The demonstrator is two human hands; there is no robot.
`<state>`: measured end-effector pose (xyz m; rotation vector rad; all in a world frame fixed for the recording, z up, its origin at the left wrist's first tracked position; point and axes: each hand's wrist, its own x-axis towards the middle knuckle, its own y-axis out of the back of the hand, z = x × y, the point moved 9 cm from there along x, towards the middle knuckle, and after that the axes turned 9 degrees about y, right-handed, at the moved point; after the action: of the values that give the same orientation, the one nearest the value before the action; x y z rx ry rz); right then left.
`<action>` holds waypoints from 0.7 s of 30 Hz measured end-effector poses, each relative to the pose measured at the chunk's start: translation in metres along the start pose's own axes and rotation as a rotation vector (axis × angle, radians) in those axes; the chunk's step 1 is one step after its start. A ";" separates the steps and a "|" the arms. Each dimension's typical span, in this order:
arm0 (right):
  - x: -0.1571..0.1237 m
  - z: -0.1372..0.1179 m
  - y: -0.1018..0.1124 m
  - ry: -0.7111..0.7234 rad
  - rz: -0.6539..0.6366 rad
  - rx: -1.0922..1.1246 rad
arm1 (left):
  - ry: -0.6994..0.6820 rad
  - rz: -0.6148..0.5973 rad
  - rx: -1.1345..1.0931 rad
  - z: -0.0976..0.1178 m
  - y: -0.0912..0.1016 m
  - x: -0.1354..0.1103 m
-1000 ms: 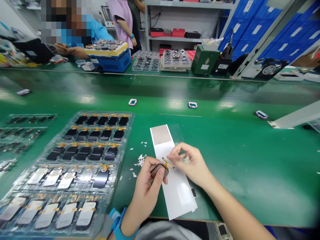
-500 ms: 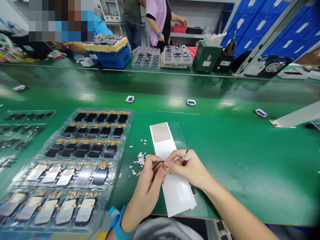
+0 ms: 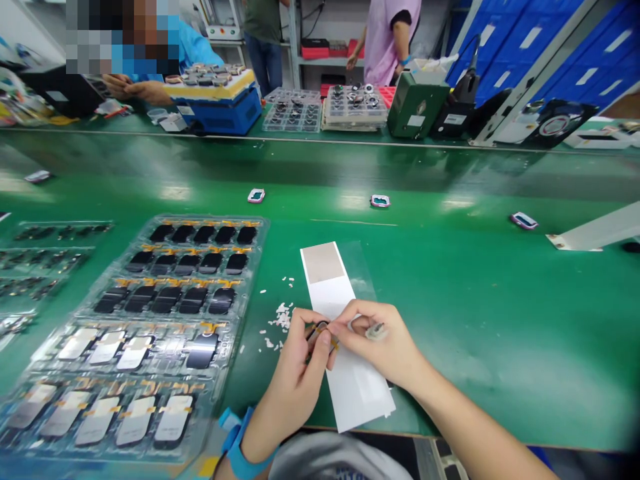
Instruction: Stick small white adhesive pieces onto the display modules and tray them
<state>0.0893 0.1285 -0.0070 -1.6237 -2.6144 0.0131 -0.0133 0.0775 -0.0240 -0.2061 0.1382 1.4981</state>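
Bench: green antistatic-topped workbench (image 3: 475, 320) in an electronics assembly room, with a second bench running along its far side.

Workpiece: small dark display module (image 3: 318, 331) with an orange flex cable (image 3: 333, 344), held at the left edge of the white liner strip (image 3: 356, 390).

Left hand (image 3: 290, 380): narrow grip; thumb and fingers pinch the module by its edges.

Right hand (image 3: 380, 337): narrow grip; fingertips (image 3: 336, 327) press at the flex cable beside the module. A small pale wad (image 3: 375, 331) sits in this hand; its material is too small to tell.

Left wrist: blue wrist strap (image 3: 239, 443).

Liner strip: lies flat under the hands, with a beige patch (image 3: 323, 262) at its far end.

Left of strip: white flecks (image 3: 281, 318) lie just beside it. Beyond them, clear plastic trays (image 3: 263, 227) hold rows of display modules with orange flex cables.

Beyond strip: three small pink-rimmed frames (image 3: 255, 195) lie spaced across the bench.

Far bench, beyond strip: blue machine (image 3: 215, 110) with a yellow top, trays of round parts (image 3: 355, 107), green instrument (image 3: 417, 105).

Co-workers, beyond strip: a seated person's hands (image 3: 135, 89) rest at the far bench; a person in a pink smock (image 3: 390, 33) stands behind it.
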 end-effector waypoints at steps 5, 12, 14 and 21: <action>0.007 -0.004 0.006 0.046 0.000 -0.033 | -0.010 0.004 0.050 0.002 -0.001 0.001; 0.017 -0.011 0.026 0.164 0.081 -0.089 | 0.053 0.015 0.029 -0.004 0.002 0.003; 0.018 -0.018 0.032 0.232 0.146 -0.130 | 0.031 0.027 0.071 -0.001 0.003 0.004; 0.046 -0.005 0.042 0.201 0.224 -0.158 | -0.059 0.130 0.533 0.021 0.006 0.009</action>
<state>0.1066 0.1878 -0.0009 -1.8524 -2.3266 -0.3351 -0.0191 0.0908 -0.0056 0.2802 0.5024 1.5399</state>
